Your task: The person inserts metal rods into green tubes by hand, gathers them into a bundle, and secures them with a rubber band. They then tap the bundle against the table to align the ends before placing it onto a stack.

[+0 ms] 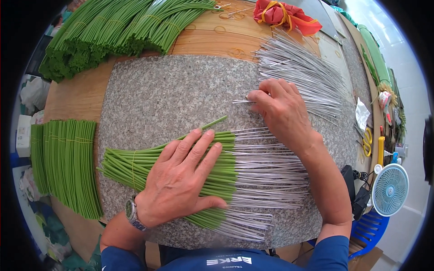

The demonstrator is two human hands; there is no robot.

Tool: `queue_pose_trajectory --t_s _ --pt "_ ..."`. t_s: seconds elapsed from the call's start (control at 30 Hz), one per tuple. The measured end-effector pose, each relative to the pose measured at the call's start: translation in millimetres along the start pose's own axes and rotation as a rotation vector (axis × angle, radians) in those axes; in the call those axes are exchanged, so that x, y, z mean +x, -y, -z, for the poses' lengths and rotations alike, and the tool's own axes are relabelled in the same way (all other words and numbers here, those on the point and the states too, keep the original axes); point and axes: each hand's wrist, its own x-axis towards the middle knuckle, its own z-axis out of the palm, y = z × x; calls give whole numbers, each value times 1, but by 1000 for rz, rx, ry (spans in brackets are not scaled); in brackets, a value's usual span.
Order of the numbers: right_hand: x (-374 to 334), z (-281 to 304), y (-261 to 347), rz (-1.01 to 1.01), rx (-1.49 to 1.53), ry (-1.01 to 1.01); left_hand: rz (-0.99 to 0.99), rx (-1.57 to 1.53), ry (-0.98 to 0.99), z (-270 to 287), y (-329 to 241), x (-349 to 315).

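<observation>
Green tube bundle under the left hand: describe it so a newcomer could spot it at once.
On the speckled grey stone slab, the person's flat left hand rests on a fanned bundle of thin green tubes. Unlike the tidy green bundles at the far left, it has silver wires protruding from its right end.

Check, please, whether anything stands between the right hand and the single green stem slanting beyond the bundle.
Nothing visible does: only bare grey slab shows between the right hand, pinching thin silvery wires, and the tip of the slanting green stem. The left hand lies on the bundle, outside this gap.
</observation>
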Motion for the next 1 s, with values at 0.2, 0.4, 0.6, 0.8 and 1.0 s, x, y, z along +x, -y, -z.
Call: queue_pose_trajectory --t_s 0.2,0.4,0.6,0.8,1.0 --pt "5 -2 9 120 55 -65 3 -6 2 0 -1 1" --pt "5 8 26 259 133 -226 -9 -53 -21 2 -1 3" --pt "6 17 30 178 -119 -72 -2 -53 -22 2 0 0" --pt "-9 7 23 112 -26 10 -9 -15 6 1 0 1" --pt "-9 3 25 67 33 21 -4 -12 8 1 1 1"
